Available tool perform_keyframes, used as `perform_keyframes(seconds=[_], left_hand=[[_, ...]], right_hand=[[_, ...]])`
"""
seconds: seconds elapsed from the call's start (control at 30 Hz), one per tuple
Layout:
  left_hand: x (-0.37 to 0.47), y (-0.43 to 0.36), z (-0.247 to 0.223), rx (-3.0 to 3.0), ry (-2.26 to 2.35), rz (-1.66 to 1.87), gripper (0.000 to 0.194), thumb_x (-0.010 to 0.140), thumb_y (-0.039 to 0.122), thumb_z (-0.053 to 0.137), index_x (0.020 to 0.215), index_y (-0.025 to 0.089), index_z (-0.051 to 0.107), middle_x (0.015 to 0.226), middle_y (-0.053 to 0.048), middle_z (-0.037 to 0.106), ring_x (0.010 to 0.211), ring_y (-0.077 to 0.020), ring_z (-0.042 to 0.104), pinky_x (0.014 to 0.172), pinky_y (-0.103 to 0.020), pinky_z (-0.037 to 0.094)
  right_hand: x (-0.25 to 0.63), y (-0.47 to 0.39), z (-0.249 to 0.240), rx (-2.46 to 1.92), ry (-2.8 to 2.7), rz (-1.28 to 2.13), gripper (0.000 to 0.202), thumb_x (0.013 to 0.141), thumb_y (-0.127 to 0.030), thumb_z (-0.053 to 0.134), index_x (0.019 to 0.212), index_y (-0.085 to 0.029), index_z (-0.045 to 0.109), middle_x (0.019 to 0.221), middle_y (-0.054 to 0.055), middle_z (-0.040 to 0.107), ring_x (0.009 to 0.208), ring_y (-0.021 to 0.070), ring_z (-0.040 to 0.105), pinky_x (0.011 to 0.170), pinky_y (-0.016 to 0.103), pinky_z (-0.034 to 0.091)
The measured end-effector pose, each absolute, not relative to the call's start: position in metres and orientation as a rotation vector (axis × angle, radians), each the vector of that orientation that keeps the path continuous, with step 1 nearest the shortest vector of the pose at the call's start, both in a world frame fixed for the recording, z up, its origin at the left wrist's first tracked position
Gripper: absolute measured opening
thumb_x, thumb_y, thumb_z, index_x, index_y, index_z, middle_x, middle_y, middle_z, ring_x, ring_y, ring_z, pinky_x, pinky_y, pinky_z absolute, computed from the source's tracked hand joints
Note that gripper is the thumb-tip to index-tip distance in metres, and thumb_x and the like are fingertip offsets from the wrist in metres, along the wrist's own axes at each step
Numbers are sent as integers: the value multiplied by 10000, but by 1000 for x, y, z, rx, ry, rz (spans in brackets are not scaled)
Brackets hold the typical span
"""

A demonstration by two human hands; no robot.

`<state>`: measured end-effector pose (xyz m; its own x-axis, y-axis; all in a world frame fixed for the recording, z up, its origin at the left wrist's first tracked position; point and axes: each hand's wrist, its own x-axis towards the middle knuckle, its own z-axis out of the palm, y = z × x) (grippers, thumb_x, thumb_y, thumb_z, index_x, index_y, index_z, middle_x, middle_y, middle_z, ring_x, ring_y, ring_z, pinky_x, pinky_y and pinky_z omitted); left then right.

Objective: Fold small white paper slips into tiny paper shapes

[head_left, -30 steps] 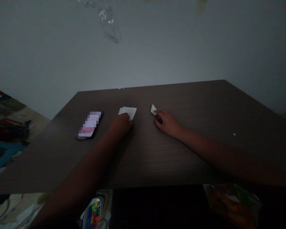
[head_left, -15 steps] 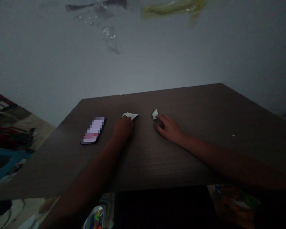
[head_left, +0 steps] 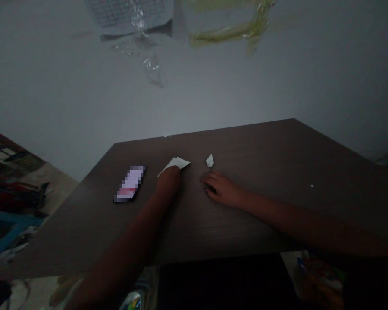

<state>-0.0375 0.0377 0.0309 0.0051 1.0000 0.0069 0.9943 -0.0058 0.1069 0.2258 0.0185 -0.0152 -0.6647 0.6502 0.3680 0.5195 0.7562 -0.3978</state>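
My left hand point(head_left: 169, 181) is closed on a folded piece of white paper point(head_left: 179, 162), whose pointed end sticks out to the right past the knuckles. The hand covers the near part of the paper. A smaller folded paper piece point(head_left: 209, 160), pale and kite-shaped, lies by itself on the dark table. Just below it rests my right hand point(head_left: 222, 188), apart from the piece, its fingers loosely curved with a gap by the thumb and nothing held.
A phone point(head_left: 129, 184) with a lit, blurred screen lies left of my left hand. The brown table point(head_left: 261, 150) meets a pale wall point(head_left: 233, 94) at its far edge. A tiny white scrap point(head_left: 312, 186) lies at the right. Clutter and a blue frame point(head_left: 14, 232) stand at the left.
My right hand has let go of the small folded piece and drawn back toward me. More of the paper shows by my left hand. The view has tilted up slightly.
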Motion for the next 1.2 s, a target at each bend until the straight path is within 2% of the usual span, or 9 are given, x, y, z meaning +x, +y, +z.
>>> perform_keyframes(seconds=[0.07,0.13,0.2,0.27,0.37,0.53,0.7,0.97,1.2], left_hand=[[-38,39,31,2177,2162,192,400,1148,405,790,1481,192,730,1501,-142,739,1274,-314,772,1078,-536,692],[-39,38,32,2179,2165,278,265,1191,294,682,1401,166,781,1453,-161,776,1285,-320,780,1125,-513,661],[-39,37,34,2181,2164,378,302,1199,178,553,1316,145,830,1415,-184,811,1307,-332,787,1171,-473,618],[-39,35,36,2182,2152,478,358,1178,138,510,1297,146,847,1428,-190,820,1339,-337,784,1197,-444,590],[-40,33,38,2170,2122,609,341,1132,134,552,1285,180,854,1433,-168,829,1370,-335,770,1221,-441,571],[-40,31,34,2068,2084,710,212,988,115,709,1065,225,874,1276,-127,877,1277,-333,805,1160,-437,606],[-37,29,32,1891,2067,730,96,1006,239,786,1048,222,870,1222,-110,897,1189,-323,832,1086,-428,628],[-32,23,45,1714,1968,679,230,1092,342,718,1081,192,892,1130,-116,907,1075,-311,847,970,-395,628],[-31,20,56,1650,1898,598,202,1027,291,757,1045,190,931,1031,-103,910,995,-305,847,947,-386,616]], right_hand=[[226,17,-14,-870,-2473,376,299,1085,-214,704,1372,-185,782,1341,181,785,1314,347,715,1183,565,594],[225,17,-13,-869,-2467,396,304,1078,-202,710,1375,-200,778,1350,173,784,1320,346,714,1177,568,599],[225,16,-14,-872,-2455,406,308,1073,-191,713,1374,-210,773,1366,167,784,1325,343,714,1170,564,607],[224,15,-14,-865,-2445,405,307,1076,-186,708,1376,-199,769,1377,170,785,1327,339,718,1179,557,606],[224,14,-14,-851,-2439,401,306,1075,-187,712,1377,-190,766,1367,170,792,1327,331,725,1192,544,605],[224,12,-13,-815,-2391,433,339,1044,-153,732,1371,-233,773,1361,150,811,1310,328,755,1151,547,639],[224,11,-14,-775,-2381,434,392,1036,-149,749,1425,-197,770,1439,187,805,1380,354,756,1190,564,644],[224,8,-15,-763,-2477,336,598,1079,-224,759,1657,-136,633,1784,266,566,1667,432,549,1352,641,524],[226,13,-20,-788,-2501,339,735,1111,-305,763,1791,-226,496,1890,216,434,1763,414,412,1403,679,436]])
